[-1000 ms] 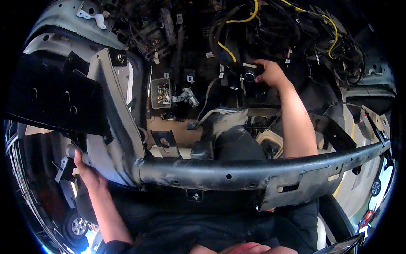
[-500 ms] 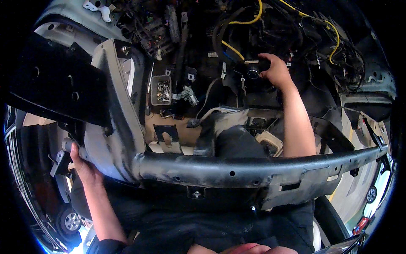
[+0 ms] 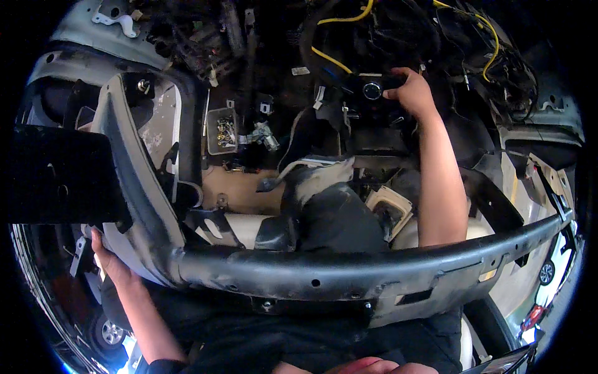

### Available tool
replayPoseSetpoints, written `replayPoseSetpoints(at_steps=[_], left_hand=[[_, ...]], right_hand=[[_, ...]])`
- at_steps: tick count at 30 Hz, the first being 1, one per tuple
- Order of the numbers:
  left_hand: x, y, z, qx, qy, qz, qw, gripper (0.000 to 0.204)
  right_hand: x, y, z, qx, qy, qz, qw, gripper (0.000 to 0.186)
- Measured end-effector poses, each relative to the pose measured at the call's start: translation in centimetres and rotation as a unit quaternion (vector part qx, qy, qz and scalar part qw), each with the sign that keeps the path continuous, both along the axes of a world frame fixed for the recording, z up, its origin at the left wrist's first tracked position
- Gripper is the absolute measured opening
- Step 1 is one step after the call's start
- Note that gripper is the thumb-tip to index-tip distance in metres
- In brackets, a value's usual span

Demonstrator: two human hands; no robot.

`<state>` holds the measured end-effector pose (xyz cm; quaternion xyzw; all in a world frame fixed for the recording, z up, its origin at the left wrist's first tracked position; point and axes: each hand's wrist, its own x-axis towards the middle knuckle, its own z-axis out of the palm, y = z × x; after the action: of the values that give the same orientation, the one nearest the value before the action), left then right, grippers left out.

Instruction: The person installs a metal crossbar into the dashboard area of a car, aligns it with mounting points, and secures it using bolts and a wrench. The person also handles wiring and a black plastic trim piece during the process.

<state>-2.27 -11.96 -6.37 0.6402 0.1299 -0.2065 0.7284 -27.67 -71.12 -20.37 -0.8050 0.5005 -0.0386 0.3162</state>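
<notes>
A long black metal beam [image 3: 324, 274], dusty in places, runs across in front of my body, with a bent bracket [image 3: 140, 168] rising at its left end. My left hand [image 3: 117, 267] grips the beam's left end from below; part of the fingers is hidden behind the metal. Beyond the beam, my right hand [image 3: 413, 96] reaches into the stripped car interior. Its thumb and fingers close on the right side of a black console panel [image 3: 377, 107], beside a round dial [image 3: 372, 91] with a bright ring. The fingertips are partly hidden.
A clear plastic box [image 3: 222, 132] of screws and bolts stands left of the console, beside a small metal part [image 3: 266, 136]. Loose wiring and a yellow cable [image 3: 332, 58] lie toward the front. A beige-framed part [image 3: 389, 212] sits near my leg. A white car [image 3: 554, 262] is outside.
The beam has come closer to me and shifted left, its left end swinging with my left hand. My right hand stays at the console panel. The whole view has shifted slightly.
</notes>
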Motion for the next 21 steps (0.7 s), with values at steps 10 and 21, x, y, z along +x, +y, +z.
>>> replayPoseSetpoints(at_steps=[10, 21], left_hand=[[1.3, 1.9, -1.2, -0.023, -0.020, -0.008, 1.000, 0.069], [0.7, 4.7, -2.5, -0.069, 0.035, 0.010, 0.997, 0.099]], right_hand=[[-0.7, -0.1, 0.0, -0.019, -0.103, 0.061, 0.993, 0.073], [-1.3, -2.6, -0.1, 0.091, -0.085, 0.008, 0.992, 0.065]])
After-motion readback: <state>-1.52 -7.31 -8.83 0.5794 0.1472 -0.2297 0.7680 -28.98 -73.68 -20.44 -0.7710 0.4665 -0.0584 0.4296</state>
